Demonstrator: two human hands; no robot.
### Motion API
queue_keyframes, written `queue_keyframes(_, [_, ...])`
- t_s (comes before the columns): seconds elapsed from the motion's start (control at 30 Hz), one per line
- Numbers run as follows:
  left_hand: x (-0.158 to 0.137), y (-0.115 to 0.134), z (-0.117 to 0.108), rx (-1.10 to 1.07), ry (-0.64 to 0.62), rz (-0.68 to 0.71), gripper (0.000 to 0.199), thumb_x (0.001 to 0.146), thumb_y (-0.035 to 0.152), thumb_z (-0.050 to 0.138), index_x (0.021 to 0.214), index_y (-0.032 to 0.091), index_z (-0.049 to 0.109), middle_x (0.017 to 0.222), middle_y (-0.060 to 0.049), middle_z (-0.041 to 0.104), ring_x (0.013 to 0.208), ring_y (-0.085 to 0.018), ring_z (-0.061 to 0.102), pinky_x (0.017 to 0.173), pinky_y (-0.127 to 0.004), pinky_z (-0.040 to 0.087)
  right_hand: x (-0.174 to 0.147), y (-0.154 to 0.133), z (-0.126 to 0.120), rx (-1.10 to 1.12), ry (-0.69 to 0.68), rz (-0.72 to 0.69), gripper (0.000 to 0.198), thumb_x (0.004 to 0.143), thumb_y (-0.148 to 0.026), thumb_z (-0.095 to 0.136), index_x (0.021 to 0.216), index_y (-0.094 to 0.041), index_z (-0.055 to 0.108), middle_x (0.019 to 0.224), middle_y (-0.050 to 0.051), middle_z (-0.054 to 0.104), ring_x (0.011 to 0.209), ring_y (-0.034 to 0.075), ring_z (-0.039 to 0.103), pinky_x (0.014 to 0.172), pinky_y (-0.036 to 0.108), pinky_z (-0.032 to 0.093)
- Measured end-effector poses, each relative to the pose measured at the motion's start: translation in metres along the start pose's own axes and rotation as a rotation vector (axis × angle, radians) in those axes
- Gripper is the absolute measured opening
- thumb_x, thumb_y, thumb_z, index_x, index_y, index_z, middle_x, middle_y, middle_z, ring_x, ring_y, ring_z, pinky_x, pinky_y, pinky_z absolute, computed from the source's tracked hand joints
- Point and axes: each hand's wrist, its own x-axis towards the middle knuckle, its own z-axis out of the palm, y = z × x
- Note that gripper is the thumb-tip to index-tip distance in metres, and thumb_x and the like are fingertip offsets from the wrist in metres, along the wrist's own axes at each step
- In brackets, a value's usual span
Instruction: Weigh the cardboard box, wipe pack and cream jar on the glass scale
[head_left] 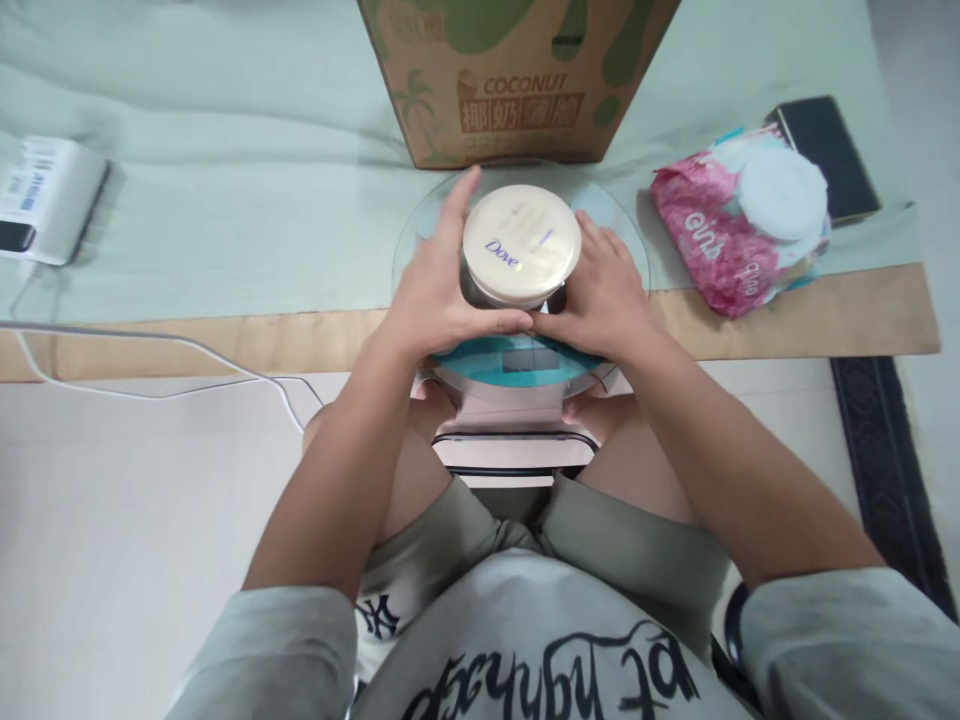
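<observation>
Head view of two bare hands at a worktop (862, 315), which is spread with a pale green cloth (247, 230) and has a bare wooden front strip. The left hand (439, 285) is curved against the left side of a round cream jar (521, 240) lettered "Dove", its forefinger reaching up beside the rim and its thumb laid across the near side. The right hand (604, 290) is curved against the opposite side, its thumb pointing inward to meet the left thumb, so that the jar is clasped between the two. Beneath both hands lies a round glass scale (480, 368) with a blue-green near section, overhanging the front strip; whether the jar's base rests on it cannot be told. Directly beyond the hands stands a brown carton (517, 60) marked "COCONUT". To the right of the right hand, well apart, lies a pink packet (712, 235) with a round white lid (784, 193), and just behind it a black box (829, 160). Far to the left of the left hand sits a white device (64, 190); nearer the left forearm runs a white cable (150, 335)
</observation>
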Motion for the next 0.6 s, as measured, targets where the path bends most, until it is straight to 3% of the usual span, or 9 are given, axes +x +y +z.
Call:
queue_keyframes(0.1, [0.003,0.002,-0.002,-0.082,0.042,0.073,0.103,0.083,0.067,0.08,0.161,0.027,0.026,0.157,-0.016,0.054,0.148,-0.029,0.054,0.127,-0.043,0.047,0.002,-0.001,-0.003,-0.008,-0.041,0.022,0.117,0.073,-0.077,0.073,0.164,-0.012,0.038,0.173,0.016,0.024,0.168,0.037,0.018,0.14,0.067,0.015])
queue_keyframes(0.2, [0.005,0.0,-0.005,-0.114,0.085,0.107,0.094,0.075,0.082,0.08,0.144,0.023,0.055,0.145,-0.012,0.064,0.138,-0.031,0.061,0.12,-0.046,0.054,0.005,0.002,-0.005,0.035,-0.08,0.037,0.116,0.07,-0.075,0.077,0.164,-0.018,0.039,0.174,0.012,0.022,0.168,0.037,0.017,0.14,0.067,0.015])
queue_keyframes(0.33, [-0.005,-0.015,-0.014,-0.121,0.307,0.115,0.094,0.067,0.085,0.084,0.133,0.02,0.066,0.13,-0.008,0.072,0.125,-0.03,0.066,0.115,-0.048,0.056,0.009,0.006,-0.005,0.095,-0.095,0.055,0.118,0.069,-0.074,0.08,0.165,-0.023,0.036,0.176,0.008,0.018,0.169,0.038,0.014,0.141,0.068,0.013])
queue_keyframes(0.5, [-0.021,-0.076,-0.048,0.054,0.797,0.126,0.089,0.067,0.084,0.083,0.126,0.021,0.064,0.116,-0.003,0.067,0.108,-0.022,0.063,0.102,-0.045,0.06,0.009,-0.001,-0.006,0.079,-0.115,0.084,0.118,0.07,-0.068,0.081,0.168,-0.022,0.033,0.176,0.008,0.016,0.17,0.036,0.011,0.143,0.065,0.011])
queue_keyframes(0.53, [-0.023,-0.092,-0.055,0.131,0.869,0.108,0.089,0.069,0.09,0.076,0.123,0.021,0.061,0.112,-0.001,0.064,0.105,-0.02,0.061,0.102,-0.046,0.06,0.009,-0.003,-0.007,0.07,-0.122,0.089,0.118,0.07,-0.068,0.081,0.168,-0.021,0.033,0.176,0.009,0.016,0.169,0.036,0.011,0.143,0.065,0.011])
queue_keyframes(0.6, [-0.026,-0.125,-0.066,0.25,0.898,0.027,0.091,0.072,0.099,0.061,0.119,0.022,0.053,0.108,0.003,0.06,0.102,-0.016,0.058,0.099,-0.047,0.061,0.01,-0.005,-0.008,0.055,-0.134,0.095,0.117,0.071,-0.067,0.081,0.167,-0.019,0.033,0.176,0.01,0.016,0.169,0.037,0.011,0.143,0.066,0.01])
